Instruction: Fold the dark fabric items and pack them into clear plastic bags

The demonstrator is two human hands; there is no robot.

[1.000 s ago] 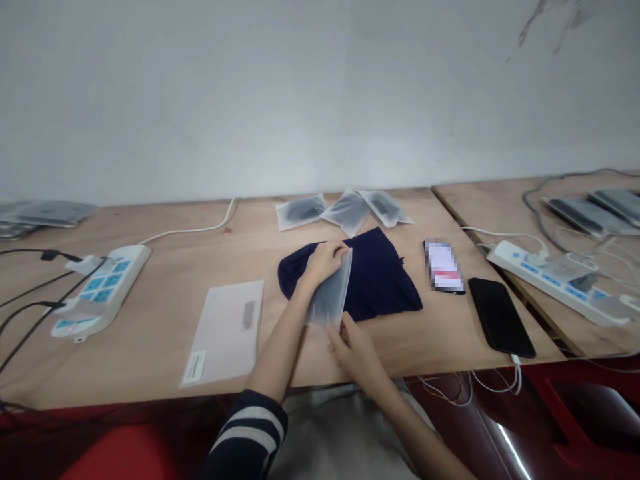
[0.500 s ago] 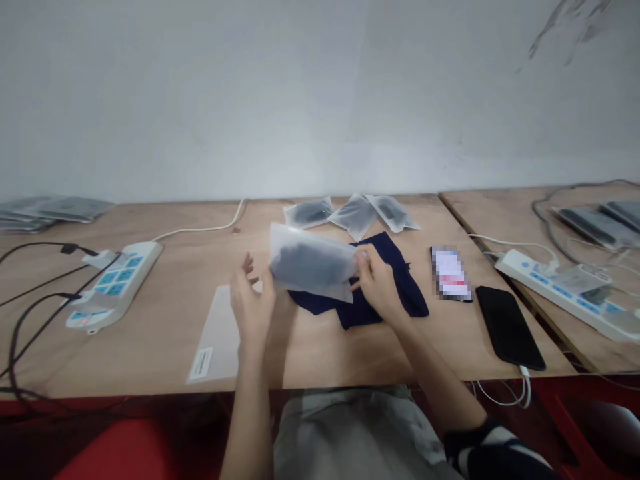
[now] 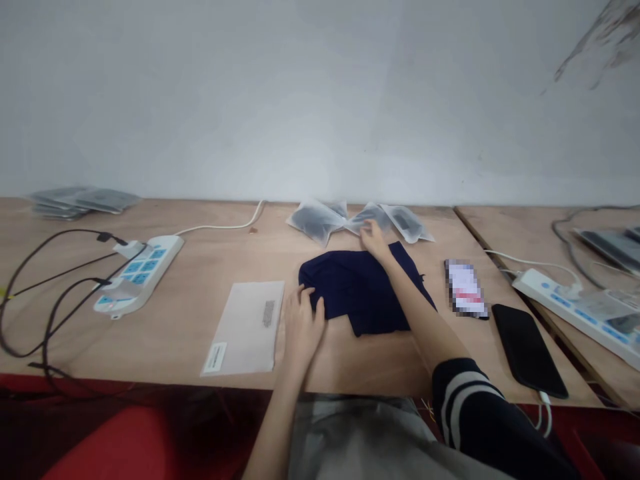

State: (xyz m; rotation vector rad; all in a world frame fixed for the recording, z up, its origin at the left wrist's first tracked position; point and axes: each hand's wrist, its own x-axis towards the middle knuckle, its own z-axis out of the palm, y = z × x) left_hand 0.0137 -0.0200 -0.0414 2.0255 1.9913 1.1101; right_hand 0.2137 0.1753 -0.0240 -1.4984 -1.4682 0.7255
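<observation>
Back across the table (image 3: 165,343) goes the frosted pouch (image 3: 313,223), now near the wall (image 3: 225,100)! Right hand (image 3: 374,240) is at the middle pouch (image 3: 379,215), grip unclear; left hand (image 3: 303,327), fingers parted and empty, sits at the navy cloth (image 3: 363,290).

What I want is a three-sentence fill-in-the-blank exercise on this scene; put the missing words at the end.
1. The right hand is at the pouches, which lie between the cloth and the ____.
2. The hand nearer the label is the ____ one.
3. The cable plugged into the black phone is ____ in colour.

Missing words: wall; left; white.
</observation>
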